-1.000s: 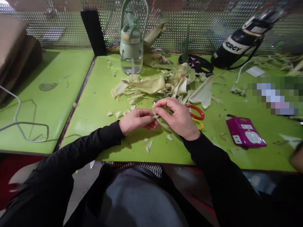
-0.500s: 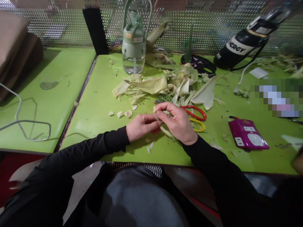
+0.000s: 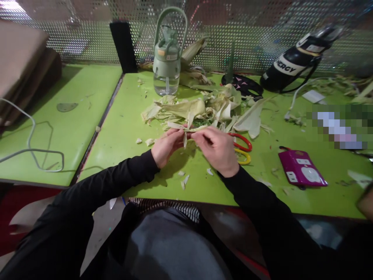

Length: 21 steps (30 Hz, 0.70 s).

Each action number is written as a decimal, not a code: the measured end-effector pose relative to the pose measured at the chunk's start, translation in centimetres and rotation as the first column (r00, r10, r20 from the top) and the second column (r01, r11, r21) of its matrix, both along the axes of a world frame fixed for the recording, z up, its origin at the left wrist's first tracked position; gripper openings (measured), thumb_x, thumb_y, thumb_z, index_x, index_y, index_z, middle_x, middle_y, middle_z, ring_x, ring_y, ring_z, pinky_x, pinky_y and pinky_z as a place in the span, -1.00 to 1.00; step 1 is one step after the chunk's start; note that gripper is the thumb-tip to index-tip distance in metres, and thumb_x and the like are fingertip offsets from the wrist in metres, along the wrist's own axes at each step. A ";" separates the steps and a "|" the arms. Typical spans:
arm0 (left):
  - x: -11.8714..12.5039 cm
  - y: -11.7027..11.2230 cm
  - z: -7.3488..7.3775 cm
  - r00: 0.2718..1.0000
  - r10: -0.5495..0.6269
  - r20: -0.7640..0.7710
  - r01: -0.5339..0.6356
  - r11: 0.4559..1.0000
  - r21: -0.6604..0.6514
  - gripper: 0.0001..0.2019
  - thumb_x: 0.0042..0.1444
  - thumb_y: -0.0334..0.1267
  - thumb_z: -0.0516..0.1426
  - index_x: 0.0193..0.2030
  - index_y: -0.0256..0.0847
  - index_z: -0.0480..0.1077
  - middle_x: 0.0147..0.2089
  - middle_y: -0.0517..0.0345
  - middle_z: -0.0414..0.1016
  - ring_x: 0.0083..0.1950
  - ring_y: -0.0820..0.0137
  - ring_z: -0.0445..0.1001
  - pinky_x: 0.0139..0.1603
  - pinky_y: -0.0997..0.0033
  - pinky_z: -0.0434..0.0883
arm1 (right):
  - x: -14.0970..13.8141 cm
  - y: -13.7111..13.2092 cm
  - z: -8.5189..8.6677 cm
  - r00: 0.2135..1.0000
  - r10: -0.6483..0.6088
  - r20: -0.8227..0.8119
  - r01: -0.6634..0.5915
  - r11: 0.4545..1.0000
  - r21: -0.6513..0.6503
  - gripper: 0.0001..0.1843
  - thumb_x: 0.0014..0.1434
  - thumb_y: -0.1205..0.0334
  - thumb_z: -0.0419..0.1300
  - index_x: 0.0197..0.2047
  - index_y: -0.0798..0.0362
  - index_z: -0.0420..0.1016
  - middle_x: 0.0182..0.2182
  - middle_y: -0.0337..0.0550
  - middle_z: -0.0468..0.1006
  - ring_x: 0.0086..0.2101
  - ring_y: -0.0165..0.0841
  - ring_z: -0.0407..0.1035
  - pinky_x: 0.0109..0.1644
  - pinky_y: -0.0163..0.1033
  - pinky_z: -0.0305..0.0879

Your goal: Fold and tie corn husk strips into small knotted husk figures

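My left hand [image 3: 165, 146] and my right hand [image 3: 218, 149] meet over the green table [image 3: 122, 128], both pinched on a pale strip of corn husk [image 3: 184, 132] held between them just above the tabletop. The strip's ends stick out past my fingers. Right behind the hands lies a heap of corn husks [image 3: 201, 109]. Scissors with a red and a yellow handle [image 3: 243, 149] lie on the table just to the right of my right hand, partly hidden by it. Small husk scraps [image 3: 184, 179] lie below my hands.
A green water bottle [image 3: 166, 62] stands at the back by a perforated metal screen. A magenta power strip [image 3: 301, 168] lies at right, a black bottle [image 3: 294, 62] at back right. A second green table [image 3: 58, 120] with a grey cable [image 3: 32, 149] adjoins at left.
Both hands moved slightly away from me toward the husk heap, and the husk piece now stretches out flat between them instead of hanging under the right hand.
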State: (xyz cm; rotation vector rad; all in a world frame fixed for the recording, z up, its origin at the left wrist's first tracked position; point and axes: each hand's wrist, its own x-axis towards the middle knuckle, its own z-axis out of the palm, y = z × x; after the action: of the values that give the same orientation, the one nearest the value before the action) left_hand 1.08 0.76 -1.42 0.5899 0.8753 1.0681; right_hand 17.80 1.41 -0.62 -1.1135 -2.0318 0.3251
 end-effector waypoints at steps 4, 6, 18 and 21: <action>0.3 -0.2 -0.5 0.999 0.044 -0.004 -0.044 0.997 0.068 -0.84 0.26 -0.46 0.09 -0.09 -0.21 0.45 -0.16 0.18 0.64 -0.11 0.52 0.58 0.09 0.48 0.40 | -1.0 -0.2 -1.0 0.998 0.030 0.053 -0.021 0.986 -0.163 -0.69 0.30 -0.03 0.20 -0.24 0.05 0.57 -0.39 -0.14 0.60 -0.47 -0.38 0.33 -0.35 -0.22 0.21; 0.4 -0.3 -0.9 0.999 0.042 0.029 -0.045 0.993 0.111 -0.84 0.25 -0.48 0.10 -0.10 -0.21 0.43 -0.19 0.18 0.64 -0.10 0.52 0.59 0.13 0.47 0.40 | -1.2 -0.1 -1.2 0.998 0.046 0.034 -0.037 0.972 -0.233 -0.75 0.31 0.07 0.19 -0.26 0.06 0.56 -0.41 -0.16 0.59 -0.46 -0.37 0.34 -0.36 -0.23 0.20; -0.1 -0.1 -0.5 0.994 0.061 0.086 -0.067 0.996 0.060 -0.81 0.08 -0.50 0.27 -0.18 -0.24 0.44 -0.28 0.21 0.63 -0.16 0.49 0.62 0.03 0.43 0.49 | -1.2 -0.9 0.1 0.981 0.193 0.008 -0.188 0.961 -0.205 -0.73 0.28 0.28 0.07 -0.49 0.00 0.24 -0.53 -0.29 0.29 -0.51 -0.43 0.17 -0.38 -0.26 0.11; -0.3 -0.2 -0.5 0.997 0.026 0.077 -0.032 0.996 0.083 -0.79 0.06 -0.45 0.31 -0.17 -0.24 0.47 -0.30 0.22 0.63 -0.20 0.50 0.62 -0.02 0.46 0.50 | -1.2 -1.0 -0.1 0.974 0.220 0.048 -0.212 0.967 -0.142 -0.75 0.27 0.30 0.07 -0.47 -0.01 0.25 -0.53 -0.29 0.31 -0.51 -0.43 0.16 -0.38 -0.27 0.11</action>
State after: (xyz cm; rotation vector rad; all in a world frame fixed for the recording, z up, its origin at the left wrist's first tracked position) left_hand 0.80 0.56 -1.90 0.6041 0.7778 1.1505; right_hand 16.59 0.45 -0.72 -0.9943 -2.2202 0.5531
